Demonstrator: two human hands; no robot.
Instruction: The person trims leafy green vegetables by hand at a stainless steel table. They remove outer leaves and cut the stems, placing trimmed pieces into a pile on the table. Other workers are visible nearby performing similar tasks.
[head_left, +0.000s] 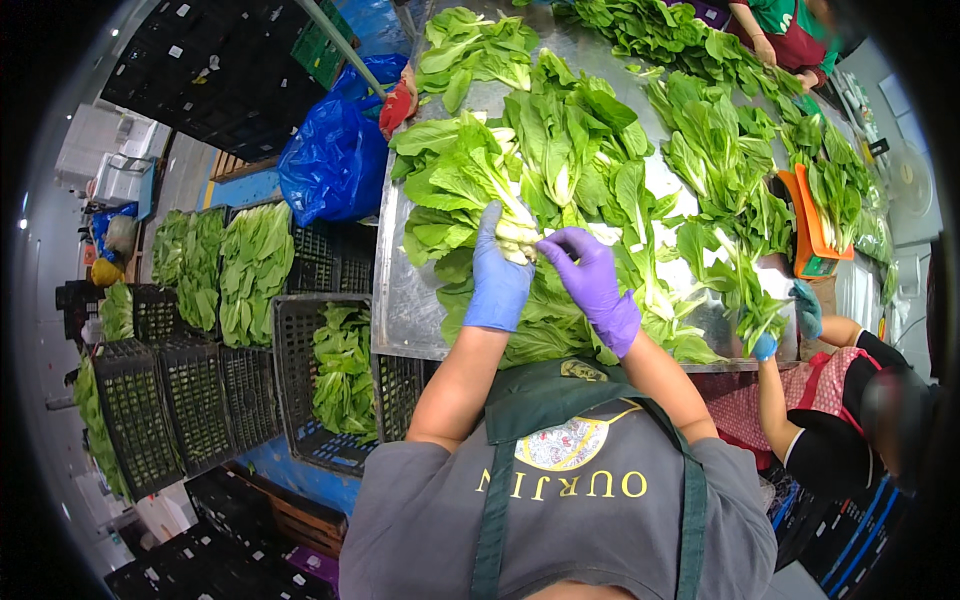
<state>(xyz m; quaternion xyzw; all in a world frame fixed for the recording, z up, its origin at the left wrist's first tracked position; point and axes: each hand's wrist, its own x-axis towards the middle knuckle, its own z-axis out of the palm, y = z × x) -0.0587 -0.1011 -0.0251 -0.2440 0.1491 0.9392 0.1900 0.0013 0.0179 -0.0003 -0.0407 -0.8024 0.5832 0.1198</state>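
Note:
My left hand (501, 281), in a blue glove, grips a bunch of leafy green vegetables (491, 176) around its pale stalk ends. The leaves point up and left, away from me. At the cut ends, my right hand (589, 277), in a purple glove, has its thumb and forefinger pinched together on the base of a stalk. More loose leafy greens (566, 135) lie beneath and beyond both hands on a metal table (405, 300).
Left of the table stand black plastic crates (296, 367), several with greens inside. A blue plastic bag (330, 157) hangs by the table's left edge. An orange scale (806, 217) sits at the right. Co-workers' hands (806, 307) handle greens at the right and far side.

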